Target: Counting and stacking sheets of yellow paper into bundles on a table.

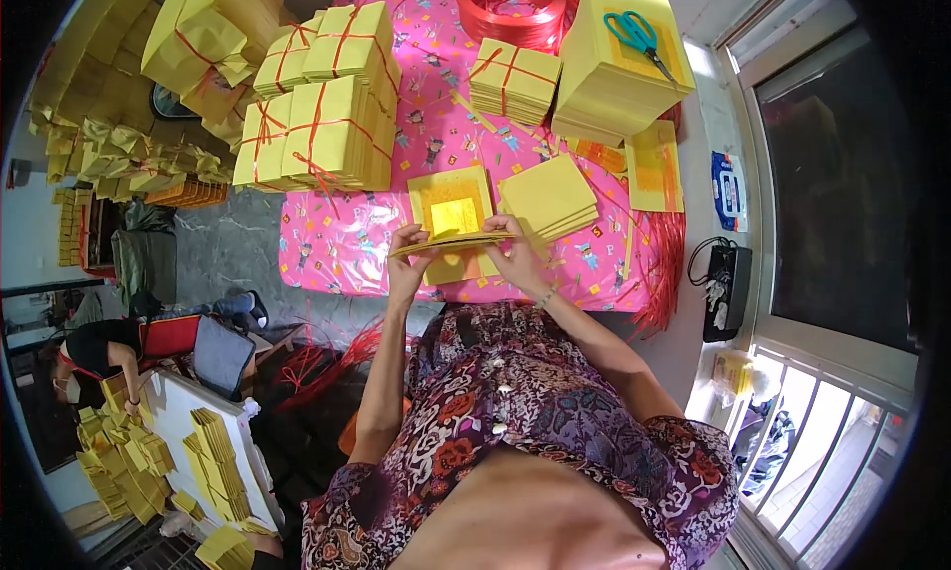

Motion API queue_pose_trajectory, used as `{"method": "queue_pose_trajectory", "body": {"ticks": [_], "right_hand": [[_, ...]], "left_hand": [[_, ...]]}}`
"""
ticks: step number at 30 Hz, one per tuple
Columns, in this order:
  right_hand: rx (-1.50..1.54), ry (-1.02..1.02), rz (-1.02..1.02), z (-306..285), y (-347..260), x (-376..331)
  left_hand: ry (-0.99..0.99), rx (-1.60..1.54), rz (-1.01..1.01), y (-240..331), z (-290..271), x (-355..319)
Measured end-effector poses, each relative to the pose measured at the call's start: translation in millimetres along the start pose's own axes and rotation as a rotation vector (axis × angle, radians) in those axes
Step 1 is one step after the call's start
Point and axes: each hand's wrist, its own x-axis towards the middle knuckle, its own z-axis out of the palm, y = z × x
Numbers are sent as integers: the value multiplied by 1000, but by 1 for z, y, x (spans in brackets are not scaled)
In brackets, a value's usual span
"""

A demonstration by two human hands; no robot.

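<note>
Between both hands I hold a thin stack of yellow paper sheets (451,243), seen nearly edge-on above the near part of the table. My left hand (408,251) is closed on its left end, and my right hand (515,258) grips its right end. Just beyond lies a yellow sheet (468,181) with an orange patch and a shiny gold square (456,217) at its middle. To the right, a low fanned pile of yellow paper (550,196) rests on the pink patterned tablecloth (376,263).
Bundles tied with red string (332,139) stand at left. A tied bundle (513,80), a tall paper stack (619,75) with teal scissors (639,37) on top, and a red string coil (510,13) are at the back. Red strands (659,263) hang right. A person (109,357) works at lower left.
</note>
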Motion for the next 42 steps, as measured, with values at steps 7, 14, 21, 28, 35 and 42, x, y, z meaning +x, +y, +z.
{"method": "queue_pose_trajectory", "body": {"ticks": [7,14,21,28,35,42], "right_hand": [[-40,22,17,3,13,1],[-30,-47,49,8,30,2],[28,-45,95,9,25,-2],[35,-105,-26,5,39,-4],[-57,-74,147,11,29,-3],[-306,38,253,-35,-30,-7]], "left_hand": [[-43,38,37,-16,3,6],[47,-62,5,-21,6,6],[51,-103,-74,-19,0,1],[-12,-54,15,-29,-6,1],[-19,-8,-72,-27,-1,3],[-100,14,-107,39,37,10]]}}
